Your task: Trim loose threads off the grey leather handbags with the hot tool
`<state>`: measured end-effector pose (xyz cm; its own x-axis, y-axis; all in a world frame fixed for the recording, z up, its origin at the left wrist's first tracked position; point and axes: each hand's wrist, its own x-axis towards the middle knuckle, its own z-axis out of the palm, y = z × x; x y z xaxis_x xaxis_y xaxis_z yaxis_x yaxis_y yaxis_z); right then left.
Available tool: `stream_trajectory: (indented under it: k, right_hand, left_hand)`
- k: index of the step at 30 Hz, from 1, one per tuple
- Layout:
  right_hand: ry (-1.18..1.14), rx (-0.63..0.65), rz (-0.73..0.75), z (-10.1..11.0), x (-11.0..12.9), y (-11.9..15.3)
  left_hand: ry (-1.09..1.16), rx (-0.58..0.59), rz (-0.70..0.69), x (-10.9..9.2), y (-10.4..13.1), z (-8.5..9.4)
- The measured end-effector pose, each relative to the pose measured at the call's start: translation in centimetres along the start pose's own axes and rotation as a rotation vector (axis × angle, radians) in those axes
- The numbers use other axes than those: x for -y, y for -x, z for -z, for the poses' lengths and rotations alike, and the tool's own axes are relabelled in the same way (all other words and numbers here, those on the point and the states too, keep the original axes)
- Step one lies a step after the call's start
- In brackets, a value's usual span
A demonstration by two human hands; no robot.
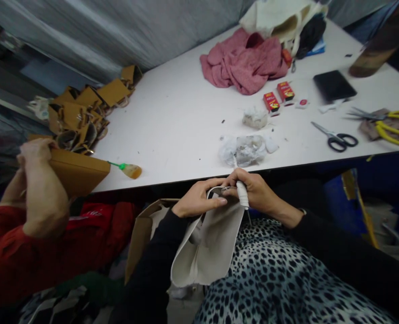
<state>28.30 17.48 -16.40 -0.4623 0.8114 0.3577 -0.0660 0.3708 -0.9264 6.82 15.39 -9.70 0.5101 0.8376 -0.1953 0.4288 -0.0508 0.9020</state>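
While the left hand [199,200] pinches the top edge of a cream bag [209,243], the right hand [256,189] holds a small white tool [242,194] against that same edge. The left fingers are closed on the cloth. The right fingers are closed around the tool, and its thin tip points down just below them. The bag hangs down from the fingers onto the lap, under the near edge of the worktop [186,112].

It looks like the work is at the bag's top edge, right where the two hands meet. I cannot tell what the tool's tip is doing there. More work on that spot calls for a tight, flat edge from the left fingers and a slow, steady tip from the right.

Just past the fingers, on the worktop, lies a lump of clear wrap [244,150]. Farther off to the right of them lie black scissors [337,138], and beyond the wrap sit two red boxes [271,101] and a pink cloth [244,63]. Far to the left of the fingers, another person's hand [37,150] holds a tan bag [79,171], with a green-tipped bottle [130,169] just beside it.
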Motion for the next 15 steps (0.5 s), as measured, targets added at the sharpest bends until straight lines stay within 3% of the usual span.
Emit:
stream_trajectory:
  k: [4,7,11,15]
  right_hand:
    - [-0.017,-0.085,-0.09,0.2,-1.0,0.0]
    - [0.022,-0.102,-0.067,0.2,-1.3,-0.1]
    - [0.131,-0.196,-0.015,1.6,-1.0,0.1]
    - [0.133,-0.39,-0.132,4.1,-1.0,0.4]
  left_hand:
    - [0.117,-0.196,0.12,1.7,-1.3,-2.1]
    - [0.231,-0.319,0.167,2.3,-1.9,-2.6]
    - [0.407,-0.297,0.195,2.8,-2.5,-2.1]
    - [0.382,-0.232,0.189,3.2,-3.0,-1.4]
